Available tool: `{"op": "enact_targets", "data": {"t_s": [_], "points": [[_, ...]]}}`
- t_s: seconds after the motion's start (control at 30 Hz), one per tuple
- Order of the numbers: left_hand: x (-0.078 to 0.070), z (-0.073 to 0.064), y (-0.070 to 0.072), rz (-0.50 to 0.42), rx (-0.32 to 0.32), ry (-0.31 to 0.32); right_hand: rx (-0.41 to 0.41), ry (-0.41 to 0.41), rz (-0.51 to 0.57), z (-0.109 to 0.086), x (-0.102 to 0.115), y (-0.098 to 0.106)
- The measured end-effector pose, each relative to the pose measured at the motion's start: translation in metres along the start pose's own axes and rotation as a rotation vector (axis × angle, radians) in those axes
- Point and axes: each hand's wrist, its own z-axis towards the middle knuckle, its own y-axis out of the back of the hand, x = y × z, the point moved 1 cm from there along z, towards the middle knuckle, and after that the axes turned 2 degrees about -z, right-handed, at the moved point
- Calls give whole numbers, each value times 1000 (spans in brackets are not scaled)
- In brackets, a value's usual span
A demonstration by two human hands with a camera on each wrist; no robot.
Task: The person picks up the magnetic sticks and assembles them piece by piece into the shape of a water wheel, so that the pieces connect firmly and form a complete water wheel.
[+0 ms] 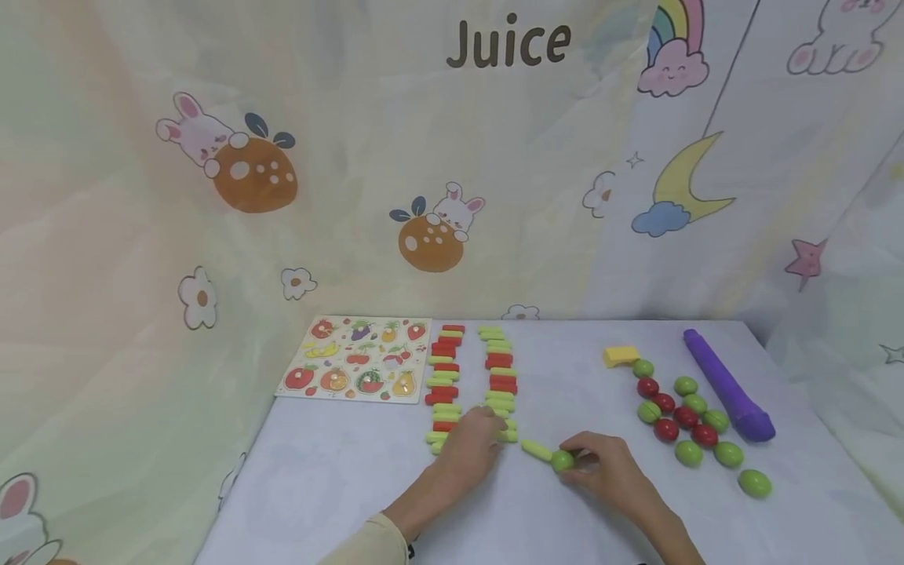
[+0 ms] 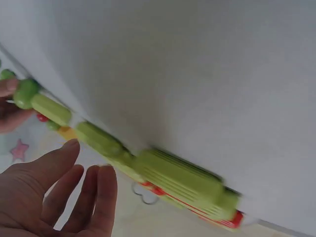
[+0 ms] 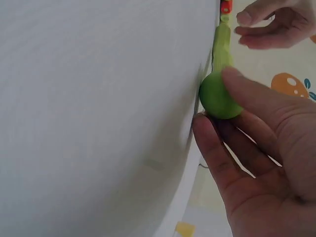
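My right hand [image 1: 606,469] pinches a green ball [image 1: 562,461] between thumb and fingers, low over the white table. A light-green stick [image 1: 537,450] lies end-on against the ball in the head view, pointing toward the rows of sticks. My left hand [image 1: 472,441] is over the near end of the right-hand row of green and red sticks [image 1: 501,384]. In the left wrist view its fingers [image 2: 104,197] are loosely bent and apart from the thumb, close beside the green sticks [image 2: 180,180], with nothing held between them.
A second row of red and green sticks [image 1: 443,367] runs alongside. Behind it to the left lies a fruit puzzle board [image 1: 381,334]. Several green and red balls [image 1: 686,417] are scattered on the right, near a yellow block [image 1: 621,356] and a long purple rod [image 1: 723,384].
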Motion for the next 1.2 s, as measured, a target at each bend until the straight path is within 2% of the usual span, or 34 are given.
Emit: {"op": "enact_targets", "data": {"t_s": [0.1, 0.2, 0.3, 0.4, 0.53, 0.63, 0.8, 0.87, 1.03, 1.2], "points": [[12, 0, 3, 63, -31, 7, 24, 32, -1, 0, 0, 5], [20, 1, 3, 93, -18, -8, 71, 94, 29, 3, 0, 9], [22, 1, -2, 122, -3, -26, 134, 124, 66, 4, -3, 11], [21, 1, -5, 154, 2, -49, 164, 117, 82, 5, -6, 11], [18, -1, -8, 171, -4, -73, 121, 77, 73, 3, -8, 8], [13, -2, -10, 133, -12, -72, 73, 46, 72, 3, -7, 6], [-2, -2, -13, -54, -2, -55, 19, 20, 89, 1, -4, 1], [-8, 0, -13, -95, 9, -60, -1, 7, 94, 1, -2, -1], [-18, 5, -13, -92, 38, -66, -49, -50, 84, 4, 1, -3], [-20, 9, -17, -98, 57, -64, -69, -73, 75, 4, 3, -4]]}}
